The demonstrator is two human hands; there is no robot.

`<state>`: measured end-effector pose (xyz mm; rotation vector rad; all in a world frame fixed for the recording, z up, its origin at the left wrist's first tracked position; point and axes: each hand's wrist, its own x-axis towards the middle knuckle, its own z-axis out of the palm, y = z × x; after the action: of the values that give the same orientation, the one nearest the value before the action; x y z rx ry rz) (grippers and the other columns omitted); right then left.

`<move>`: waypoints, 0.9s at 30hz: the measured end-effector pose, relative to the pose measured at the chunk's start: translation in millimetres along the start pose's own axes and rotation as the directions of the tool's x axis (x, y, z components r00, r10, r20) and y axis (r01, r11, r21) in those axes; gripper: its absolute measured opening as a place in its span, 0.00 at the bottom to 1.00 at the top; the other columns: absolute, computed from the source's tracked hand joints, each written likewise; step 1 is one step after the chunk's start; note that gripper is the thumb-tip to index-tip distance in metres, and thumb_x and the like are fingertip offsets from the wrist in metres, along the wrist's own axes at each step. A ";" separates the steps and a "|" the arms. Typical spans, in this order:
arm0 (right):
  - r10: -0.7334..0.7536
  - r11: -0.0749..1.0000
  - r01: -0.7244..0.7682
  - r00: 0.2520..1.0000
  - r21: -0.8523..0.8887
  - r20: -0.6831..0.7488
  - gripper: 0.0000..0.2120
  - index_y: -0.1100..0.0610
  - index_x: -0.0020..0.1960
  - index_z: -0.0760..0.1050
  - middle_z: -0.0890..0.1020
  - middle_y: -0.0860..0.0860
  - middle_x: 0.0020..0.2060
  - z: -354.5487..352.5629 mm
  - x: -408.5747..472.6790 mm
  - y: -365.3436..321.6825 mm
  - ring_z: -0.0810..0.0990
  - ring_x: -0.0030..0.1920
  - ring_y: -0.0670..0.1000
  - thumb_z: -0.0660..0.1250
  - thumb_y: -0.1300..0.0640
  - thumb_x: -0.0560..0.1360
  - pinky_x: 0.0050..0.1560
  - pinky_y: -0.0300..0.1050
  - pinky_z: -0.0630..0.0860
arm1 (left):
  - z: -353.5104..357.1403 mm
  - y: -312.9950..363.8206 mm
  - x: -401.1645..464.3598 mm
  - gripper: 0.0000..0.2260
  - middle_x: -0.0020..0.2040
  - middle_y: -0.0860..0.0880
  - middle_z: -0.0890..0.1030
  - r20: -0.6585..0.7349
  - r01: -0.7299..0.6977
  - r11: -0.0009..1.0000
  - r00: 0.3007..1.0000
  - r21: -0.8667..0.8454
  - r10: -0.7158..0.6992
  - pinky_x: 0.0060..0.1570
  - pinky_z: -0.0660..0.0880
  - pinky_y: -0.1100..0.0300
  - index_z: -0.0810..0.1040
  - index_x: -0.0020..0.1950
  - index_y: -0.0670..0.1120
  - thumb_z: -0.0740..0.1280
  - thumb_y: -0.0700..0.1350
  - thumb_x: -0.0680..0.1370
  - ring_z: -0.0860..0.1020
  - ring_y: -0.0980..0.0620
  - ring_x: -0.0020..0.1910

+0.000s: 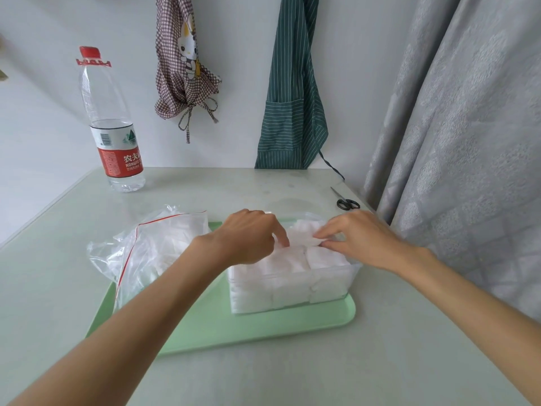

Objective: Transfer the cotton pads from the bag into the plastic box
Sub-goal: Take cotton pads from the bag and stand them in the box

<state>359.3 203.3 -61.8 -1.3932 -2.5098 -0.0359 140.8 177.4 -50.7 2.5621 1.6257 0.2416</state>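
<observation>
1. The clear rectangular plastic box (292,285) stands on the right part of the pale green flat tray (263,326), and I take this box as the landmark for all places.
2. The white square cotton pads (295,259) fill the box in packed stacks almost up to its rim; some more pads seem to remain in the clear zip bag with the red seal line (152,247), which lies just left of the box, partly on the tray.
3. The left hand (248,235) is over the far left part of the box, with its fingers (282,237) bent down and pushing into the pads; I cannot tell if it holds any.
4. The right hand (357,238) is over the far right part of the box, and its fingertips pinch the edge of a loose pad (316,240) at the top.
5. The pads look very light, soft and easy to crush, so a stack probably falls apart if taken by one corner; I think it is better to take a stack by two opposite sides and press gently.
6. The box looks stiff and nearly full, so the last pads probably need light pushing from above.
</observation>
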 end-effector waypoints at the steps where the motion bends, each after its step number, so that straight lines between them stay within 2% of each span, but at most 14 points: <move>1: -0.015 0.998 0.019 0.998 -0.054 0.065 0.10 0.47 0.55 0.82 0.83 0.43 0.52 -2.1 5.1 -0.7 0.79 0.55 0.47 0.69 0.52 0.74 0.47 0.36 0.69 | 1.2 -1.3 -1.3 0.23 0.62 0.54 0.77 0.015 0.001 1.000 1.000 -0.008 -0.001 0.50 0.64 0.63 0.78 0.60 0.60 0.56 0.36 0.76 0.73 0.52 0.60; 4: -0.061 0.983 0.095 0.977 -0.160 0.204 0.10 0.50 0.53 0.82 0.83 0.48 0.51 -1.2 14.6 -6.2 0.78 0.54 0.54 0.66 0.56 0.74 0.51 0.48 0.73 | 4.4 -3.3 -2.4 0.24 0.64 0.55 0.76 0.073 -0.002 1.000 0.997 -0.028 0.004 0.53 0.65 0.61 0.77 0.61 0.60 0.55 0.35 0.76 0.72 0.52 0.62; 7: -0.022 0.992 0.055 0.963 -0.114 0.269 0.13 0.49 0.52 0.82 0.83 0.44 0.50 -7.4 20.0 -6.9 0.79 0.52 0.52 0.63 0.56 0.71 0.53 0.49 0.76 | 4.8 -5.7 -0.1 0.25 0.65 0.57 0.75 0.109 -0.009 1.000 0.994 -0.028 0.012 0.59 0.67 0.59 0.77 0.61 0.61 0.55 0.35 0.75 0.71 0.52 0.63; 10: 0.013 1.000 -0.006 0.969 -0.028 0.247 0.11 0.45 0.50 0.82 0.84 0.41 0.45 -16.7 23.6 -2.1 0.81 0.46 0.43 0.66 0.47 0.70 0.51 0.47 0.78 | 3.4 -6.9 2.2 0.25 0.65 0.56 0.76 0.128 0.000 0.999 0.992 -0.045 0.005 0.60 0.69 0.57 0.77 0.60 0.62 0.55 0.35 0.75 0.72 0.52 0.63; 13: -0.021 1.000 0.024 0.975 -0.015 0.219 0.13 0.44 0.48 0.83 0.84 0.42 0.43 -19.0 24.1 -3.6 0.80 0.42 0.41 0.68 0.40 0.69 0.47 0.47 0.78 | 3.0 -7.0 2.8 0.25 0.64 0.56 0.76 0.139 0.004 0.999 0.990 -0.054 0.003 0.59 0.69 0.57 0.78 0.59 0.62 0.55 0.35 0.75 0.72 0.52 0.63; 17: -0.023 1.000 0.027 0.980 -0.016 0.197 0.09 0.47 0.49 0.83 0.83 0.44 0.44 -12.3 27.5 -2.3 0.78 0.40 0.43 0.70 0.46 0.71 0.47 0.46 0.76 | 2.0 -7.0 1.5 0.25 0.65 0.55 0.76 0.146 0.017 0.998 0.989 -0.068 -0.007 0.59 0.69 0.56 0.77 0.60 0.62 0.55 0.35 0.75 0.71 0.51 0.64; 23: 0.060 0.965 -0.128 0.957 0.231 0.283 0.08 0.56 0.50 0.83 0.84 0.50 0.47 -10.6 33.1 8.1 0.81 0.46 0.46 0.67 0.56 0.75 0.53 0.43 0.76 | -0.5 -6.4 -1.6 0.27 0.66 0.54 0.75 0.151 0.020 0.997 0.988 -0.078 -0.008 0.58 0.67 0.58 0.76 0.61 0.61 0.53 0.34 0.75 0.70 0.50 0.64; 25: 0.105 0.945 -0.183 0.955 0.272 0.277 0.11 0.61 0.48 0.82 0.84 0.52 0.41 -10.4 33.7 14.6 0.79 0.42 0.46 0.65 0.55 0.77 0.49 0.44 0.74 | -0.5 -6.6 -1.6 0.26 0.65 0.54 0.75 0.152 0.029 0.996 0.988 -0.088 -0.015 0.56 0.66 0.60 0.77 0.61 0.60 0.52 0.34 0.75 0.70 0.50 0.64; 27: 0.161 0.920 -0.231 0.960 0.317 0.231 0.14 0.65 0.48 0.81 0.80 0.54 0.36 -9.4 32.1 17.4 0.74 0.39 0.46 0.64 0.54 0.77 0.45 0.45 0.70 | -0.7 -7.9 -3.0 0.25 0.65 0.55 0.75 0.157 0.041 0.991 0.987 -0.130 -0.020 0.57 0.66 0.60 0.77 0.61 0.59 0.53 0.34 0.76 0.70 0.50 0.64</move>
<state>359.8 237.9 -46.8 -1.5514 -2.3598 0.5812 132.3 178.0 -51.6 2.3913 1.5373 0.1381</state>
